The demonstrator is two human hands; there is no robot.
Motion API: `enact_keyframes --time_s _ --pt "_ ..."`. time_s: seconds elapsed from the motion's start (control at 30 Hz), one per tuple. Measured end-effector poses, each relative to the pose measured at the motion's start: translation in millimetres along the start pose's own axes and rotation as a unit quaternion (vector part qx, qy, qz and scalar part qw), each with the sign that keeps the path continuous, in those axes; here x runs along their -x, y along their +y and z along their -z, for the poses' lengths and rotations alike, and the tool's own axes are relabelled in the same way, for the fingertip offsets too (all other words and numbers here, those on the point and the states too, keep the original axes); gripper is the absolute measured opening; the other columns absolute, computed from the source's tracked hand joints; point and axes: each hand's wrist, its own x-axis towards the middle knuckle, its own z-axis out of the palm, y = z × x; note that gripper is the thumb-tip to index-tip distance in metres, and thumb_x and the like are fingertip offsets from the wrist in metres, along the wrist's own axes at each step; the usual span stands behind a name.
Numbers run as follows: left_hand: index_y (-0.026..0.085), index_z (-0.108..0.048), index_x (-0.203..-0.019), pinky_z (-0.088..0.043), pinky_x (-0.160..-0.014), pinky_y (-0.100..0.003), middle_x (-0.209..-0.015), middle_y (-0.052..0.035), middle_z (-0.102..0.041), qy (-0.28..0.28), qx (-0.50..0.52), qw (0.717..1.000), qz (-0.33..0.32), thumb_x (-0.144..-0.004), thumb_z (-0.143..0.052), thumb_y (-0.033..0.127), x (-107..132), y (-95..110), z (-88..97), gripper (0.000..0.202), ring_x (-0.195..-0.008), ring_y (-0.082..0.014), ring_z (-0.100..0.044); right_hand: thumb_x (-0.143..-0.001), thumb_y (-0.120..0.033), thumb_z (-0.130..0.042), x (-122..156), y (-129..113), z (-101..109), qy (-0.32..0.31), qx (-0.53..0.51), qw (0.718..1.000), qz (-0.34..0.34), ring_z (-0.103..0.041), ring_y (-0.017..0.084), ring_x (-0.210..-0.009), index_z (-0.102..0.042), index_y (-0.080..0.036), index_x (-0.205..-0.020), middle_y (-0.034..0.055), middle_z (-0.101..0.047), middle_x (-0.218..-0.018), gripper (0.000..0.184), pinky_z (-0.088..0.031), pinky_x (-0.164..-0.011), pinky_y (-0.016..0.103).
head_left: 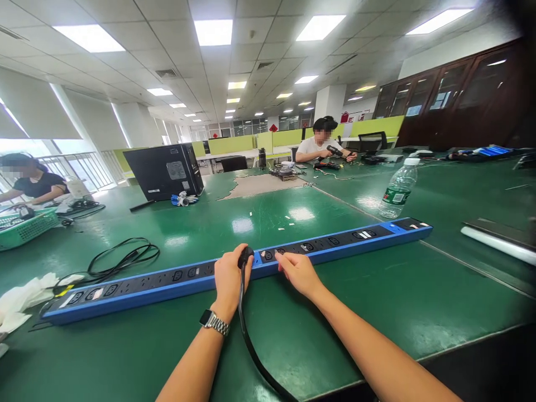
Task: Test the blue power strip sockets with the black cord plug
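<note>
A long blue and black power strip (138, 301) lies across the green table in front of me. My left hand (227, 279), with a watch on its wrist, is closed around a black plug (246, 256) at the middle of the strip. From the plug a thick black cable (248, 335) runs down between my arms toward the table's near edge. I cannot tell whether the plug sits in a socket. Just right of it, my right hand (300, 273) is closed over the strip, thumb and forefinger together beside a socket. Whatever they pinch, if anything, is hidden.
A water bottle (399, 188) stands behind the strip's right end. A black computer case (165, 172) and gloves (183, 199) are farther back. Coiled black cable (121, 259) and white tissue (25, 298) lie left, near a green basket (31, 230). Two people work at the table.
</note>
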Motion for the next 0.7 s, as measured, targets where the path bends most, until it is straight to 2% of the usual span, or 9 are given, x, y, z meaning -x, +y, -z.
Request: enact_keyframes --time_s 0.13,0.33,0.47,0.7 --pt "0.022 -0.064 -0.116 -0.05 -0.084 -0.035 -0.097 -0.0071 -0.072 -0.023 -0.002 1.0 -0.014 -0.087 -0.06 0.03 -4 -2 -2.2 0.031 -0.088 -0.021 -0.066 -0.086 -0.053 -0.047 1 -1 -2 -0.005 0.003 1.0 0.002 -0.041 0.011 -0.045 -0.054 -0.02 -0.053 -0.0037 -0.044 -0.043 0.047 -0.033 -0.05 0.025" --pt "0.023 -0.066 -0.116 -0.048 -0.086 -0.039 -0.098 -0.007 -0.073 -0.039 -0.017 0.999 -0.03 -0.085 -0.062 0.025 -1 4 -1.6 0.03 -0.094 -0.0235 -0.063 -0.087 -0.052 -0.047 1 0 -4 -0.007 0.007 1.0 0.006 -0.042 0.011 -0.046 -0.054 -0.019 -0.053 -0.0036 -0.044 -0.044 0.048 -0.033 -0.051 0.025" --pt "0.024 -0.065 -0.117 -0.047 -0.085 -0.041 -0.103 -0.0059 -0.073 -0.033 -0.025 0.998 -0.047 -0.084 -0.06 0.016 3 10 -2.8 0.034 -0.097 -0.0245 -0.062 -0.087 -0.051 -0.046 3 -2 -8 -0.016 0.006 1.0 0.012 -0.041 0.011 -0.046 -0.053 -0.019 -0.053 -0.004 -0.043 -0.044 0.047 -0.032 -0.051 0.025" --pt "0.023 -0.066 -0.113 -0.048 -0.087 -0.039 -0.099 -0.0043 -0.073 0.018 0.047 0.999 -0.013 -0.082 -0.06 0.014 7 1 -14.0 0.033 -0.094 -0.0221 -0.064 -0.085 -0.049 -0.049 7 -7 -12 -0.052 -0.001 0.998 0.03 -0.041 0.01 -0.046 -0.051 -0.019 -0.053 -0.0044 -0.043 -0.045 0.043 -0.031 -0.05 0.024"
